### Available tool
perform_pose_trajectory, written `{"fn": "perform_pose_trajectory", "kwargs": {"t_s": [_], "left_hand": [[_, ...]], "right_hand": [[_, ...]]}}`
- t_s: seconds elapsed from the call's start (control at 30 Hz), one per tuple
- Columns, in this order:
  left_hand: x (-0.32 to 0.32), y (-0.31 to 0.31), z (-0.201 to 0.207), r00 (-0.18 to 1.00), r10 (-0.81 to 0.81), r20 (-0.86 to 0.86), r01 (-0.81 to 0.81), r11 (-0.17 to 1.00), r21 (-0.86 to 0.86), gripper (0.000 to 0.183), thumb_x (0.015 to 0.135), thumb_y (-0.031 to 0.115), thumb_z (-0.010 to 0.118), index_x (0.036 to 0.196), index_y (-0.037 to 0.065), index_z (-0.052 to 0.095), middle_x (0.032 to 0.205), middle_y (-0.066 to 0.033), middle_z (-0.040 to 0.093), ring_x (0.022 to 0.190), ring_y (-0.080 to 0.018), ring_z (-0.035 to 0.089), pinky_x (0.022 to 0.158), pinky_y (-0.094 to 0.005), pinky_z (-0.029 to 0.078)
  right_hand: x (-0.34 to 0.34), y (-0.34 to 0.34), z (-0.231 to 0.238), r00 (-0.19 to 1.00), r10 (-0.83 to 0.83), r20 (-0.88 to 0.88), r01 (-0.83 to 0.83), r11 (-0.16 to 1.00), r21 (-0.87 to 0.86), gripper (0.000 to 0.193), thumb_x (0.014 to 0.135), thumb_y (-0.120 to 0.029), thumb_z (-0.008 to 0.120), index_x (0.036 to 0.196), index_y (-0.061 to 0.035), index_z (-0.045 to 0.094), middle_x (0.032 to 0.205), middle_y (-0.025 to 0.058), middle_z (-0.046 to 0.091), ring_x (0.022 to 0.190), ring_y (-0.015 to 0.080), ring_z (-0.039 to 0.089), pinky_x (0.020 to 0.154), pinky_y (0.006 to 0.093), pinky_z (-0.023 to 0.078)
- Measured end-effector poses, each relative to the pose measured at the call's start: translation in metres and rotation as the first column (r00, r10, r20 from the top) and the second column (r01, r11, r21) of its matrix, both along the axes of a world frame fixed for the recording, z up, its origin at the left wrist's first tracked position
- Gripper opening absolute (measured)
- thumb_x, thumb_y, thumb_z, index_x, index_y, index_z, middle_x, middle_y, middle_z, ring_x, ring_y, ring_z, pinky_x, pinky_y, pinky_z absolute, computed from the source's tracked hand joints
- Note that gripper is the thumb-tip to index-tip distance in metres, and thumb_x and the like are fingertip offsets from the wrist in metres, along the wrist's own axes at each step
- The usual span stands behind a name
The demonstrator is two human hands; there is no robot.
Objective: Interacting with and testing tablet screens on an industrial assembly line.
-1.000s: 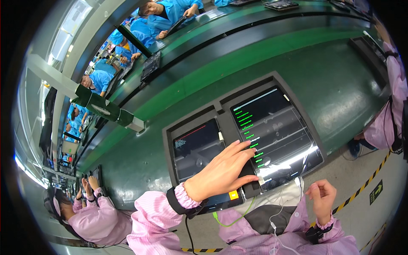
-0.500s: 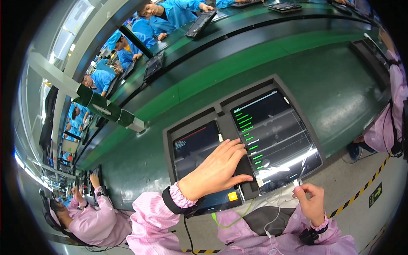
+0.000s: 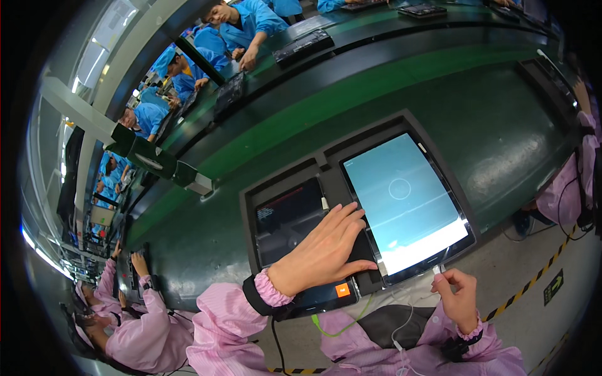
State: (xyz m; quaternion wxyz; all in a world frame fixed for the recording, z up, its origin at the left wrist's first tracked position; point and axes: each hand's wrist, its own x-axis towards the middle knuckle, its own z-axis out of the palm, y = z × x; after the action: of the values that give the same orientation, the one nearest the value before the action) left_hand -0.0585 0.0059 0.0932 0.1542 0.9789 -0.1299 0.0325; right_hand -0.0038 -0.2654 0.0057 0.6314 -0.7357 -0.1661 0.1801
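Two tablets lie side by side in a dark grey foam tray [image 3: 407, 116]. The right tablet [image 3: 401, 213] has a bright pale-blue screen with a thin circle on it. On the left tablet [image 3: 291, 216] the screen is mostly black, with an orange square low down. My left hand [image 3: 323, 250] reaches across the left tablet, fingers outstretched, fingertips and thumb at the right tablet's left edge. At the right tablet's lower edge, my right hand [image 3: 459, 297] pinches the white plug [image 3: 438, 270] of a cable, which meets that edge.
A green cable [image 3: 321, 326] and a white cable [image 3: 396, 341] hang before the tray. A metal post [image 3: 157, 161] stands on the green bench [image 3: 301, 138] at left. Co-workers in pink sit left and right; others in blue handle devices along the far line [image 3: 304, 49].
The right tablet's screen has gone from a black list with green text to plain pale blue with a circle. My hands have barely moved. Across the line, a co-worker has laid a tilted device down.
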Motion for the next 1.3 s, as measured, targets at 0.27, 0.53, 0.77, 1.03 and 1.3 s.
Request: {"fn": "perform_pose_trajectory", "kwargs": {"t_s": [0.27,0.53,0.77,1.03,1.3], "left_hand": [[0.0,0.001,-0.002,1.0,0.0,-0.025,-0.001,1.0,-0.025,0.058,0.076,0.039,0.069,0.106,-0.004,0.044,0.121,-0.0223,0.046,0.122,-0.0401,0.038,0.103,-0.0484,0.031],[0.01,-0.005,-0.008,0.999,0.0,-0.054,-0.002,1.0,-0.026,0.062,0.077,0.045,0.065,0.11,-0.003,0.044,0.121,-0.0205,0.048,0.123,-0.0386,0.038,0.105,-0.054,0.023],[-0.003,-0.021,0.006,0.997,-0.076,-0.031,0.071,0.987,-0.143,0.053,0.075,0.037,0.071,0.108,0.001,0.051,0.116,-0.0124,0.056,0.119,-0.0325,0.044,0.105,-0.0523,0.026],[-0.015,-0.042,-0.002,0.98,-0.2,-0.007,0.197,0.973,-0.12,0.039,0.074,0.027,0.072,0.1,0.003,0.055,0.108,-0.0086,0.059,0.114,-0.0291,0.049,0.102,-0.0559,0.028],[0.001,-0.065,-0.005,0.999,-0.031,0.02,0.031,0.998,-0.049,0.081,0.067,0.027,0.077,0.128,-0.002,0.034,0.133,-0.0312,0.027,0.127,-0.0446,0.027,0.104,-0.0584,0.019]], "right_hand": [[-0.001,0.001,0.001,1.0,0.003,-0.011,-0.003,1.0,-0.002,0.017,0.082,-0.008,0.061,0.069,0.0031,0.06,0.058,0.006,0.062,0.054,0.0073,0.056,0.052,0.0218,0.041],[-0.005,0.002,-0.001,0.998,-0.008,-0.061,0.008,1.0,0.01,0.019,0.083,-0.009,0.06,0.069,0.0034,0.059,0.06,0.0066,0.063,0.056,0.0082,0.057,0.054,0.0225,0.042],[-0.002,0.002,0.004,0.997,0.037,-0.074,-0.04,0.999,-0.036,0.021,0.085,-0.011,0.058,0.071,0.0042,0.062,0.06,0.0074,0.063,0.058,0.0097,0.059,0.055,0.0225,0.043],[-0.003,-0.001,0.0,0.996,0.03,-0.079,-0.03,1.0,0.002,0.023,0.087,-0.013,0.056,0.073,0.0042,0.063,0.058,0.007,0.062,0.053,0.009,0.057,0.051,0.0222,0.042],[-0.001,-0.004,0.006,0.964,0.086,-0.251,-0.089,0.996,0.002,0.023,0.09,-0.013,0.053,0.079,0.0053,0.063,0.053,0.0049,0.06,0.048,0.0051,0.054,0.042,0.0178,0.032]]}}
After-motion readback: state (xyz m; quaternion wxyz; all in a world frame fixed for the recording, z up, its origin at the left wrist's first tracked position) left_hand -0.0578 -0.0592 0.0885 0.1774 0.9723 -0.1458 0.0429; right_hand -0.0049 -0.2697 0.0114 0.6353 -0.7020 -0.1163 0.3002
